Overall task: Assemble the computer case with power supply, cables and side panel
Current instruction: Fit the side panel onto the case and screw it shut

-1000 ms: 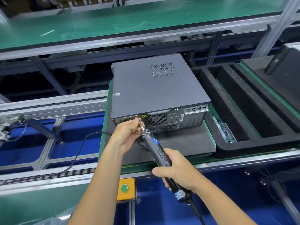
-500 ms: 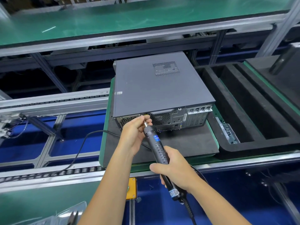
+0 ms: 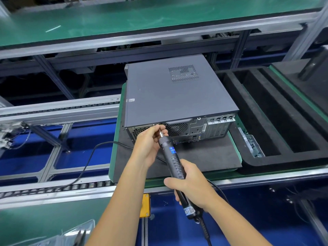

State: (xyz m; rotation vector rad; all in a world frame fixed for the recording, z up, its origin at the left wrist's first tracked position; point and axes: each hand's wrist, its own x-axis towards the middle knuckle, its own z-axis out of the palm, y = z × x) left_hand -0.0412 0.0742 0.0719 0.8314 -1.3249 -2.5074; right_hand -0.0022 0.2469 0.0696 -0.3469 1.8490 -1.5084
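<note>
While the electric screwdriver [image 3: 173, 157] is held on a slant from the lower right of the frame up toward the centre, its long axis is aimed at the top edge of the rear face of the computer case [image 3: 177, 96], just left of the round fan grille. The tip is seen touching or almost touching that edge; a screw there cannot be made out. The left hand [image 3: 150, 141] is the nearer one to the case: its fingers are curled round the metal bit, pinching it just behind the tip, so the spot to be driven lies directly beyond the fingertips, up and slightly right. The right hand [image 3: 190, 187] is wrapped round the lower part of the handle, well back from the case, near the bottom centre of the frame, with the cable trailing below it.

The case is found in the middle of the frame, lying flat on a dark foam pad [image 3: 204, 157], its rear ports turned toward the viewer. The grey side panel [image 3: 165, 89] is already fitted on top, with a square vent patch near its far edge. It is judged that the panel is being fastened at the rear
</note>
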